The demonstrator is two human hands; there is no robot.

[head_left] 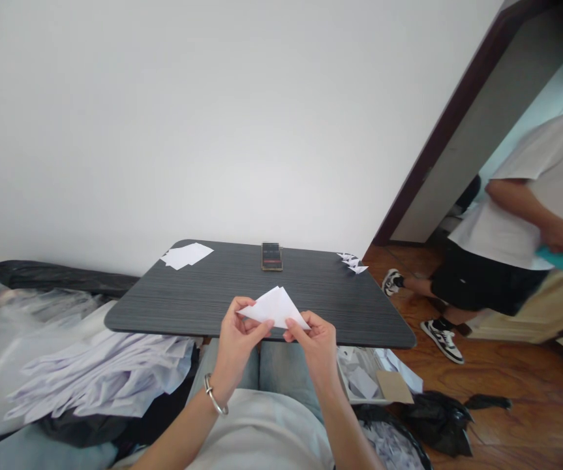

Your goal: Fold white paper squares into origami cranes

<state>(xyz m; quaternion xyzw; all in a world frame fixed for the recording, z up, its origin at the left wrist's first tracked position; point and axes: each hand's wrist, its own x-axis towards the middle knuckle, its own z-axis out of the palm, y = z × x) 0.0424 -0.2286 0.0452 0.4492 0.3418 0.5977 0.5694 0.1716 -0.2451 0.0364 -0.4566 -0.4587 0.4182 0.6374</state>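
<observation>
A white sheet of paper folded into a triangle (277, 307) is held over the front edge of the dark table (188, 297), its peak pointing away from me. My left hand (243, 333) pinches its left corner and lower edge between thumb and fingers. On the other side, my right hand (313, 334) grips the right corner the same way. Both thumbs lie on the near face of the paper. A stack of flat white paper (187, 255) rests at the table's far left. Several small folded paper pieces (352, 262) stand at the far right.
A phone (271, 256) lies near the table's back edge by the wall. Piled white cloth or paper (109, 372) is at my left. A box of papers (359, 375) and a black bag (438, 418) are low at right. Another person (530, 196) stands beyond, holding something teal.
</observation>
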